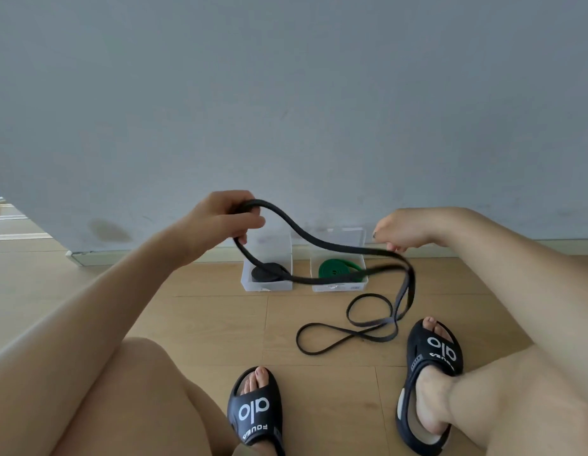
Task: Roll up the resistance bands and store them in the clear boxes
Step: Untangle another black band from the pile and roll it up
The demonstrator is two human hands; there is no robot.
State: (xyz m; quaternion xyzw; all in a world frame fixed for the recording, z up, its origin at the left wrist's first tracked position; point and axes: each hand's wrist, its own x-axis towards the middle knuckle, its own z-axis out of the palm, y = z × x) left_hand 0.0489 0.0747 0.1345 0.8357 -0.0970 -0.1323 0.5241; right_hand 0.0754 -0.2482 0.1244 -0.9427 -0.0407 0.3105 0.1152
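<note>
My left hand (225, 220) grips one end of a long black resistance band (322, 245), lifted above the floor. The band sags across to my right hand (402, 232), whose curled fingers pinch it near the right box, then drops in loose loops onto the wooden floor (352, 327). Two clear boxes stand against the wall. The left box (266, 284) holds a rolled black band (269, 271). The right box (340, 286) holds a rolled green band (338, 268).
A grey wall (286, 93) rises just behind the boxes. My feet in black slides (256, 409) (430, 373) rest on the wooden floor close to the band's loops. My bare knees fill the lower corners.
</note>
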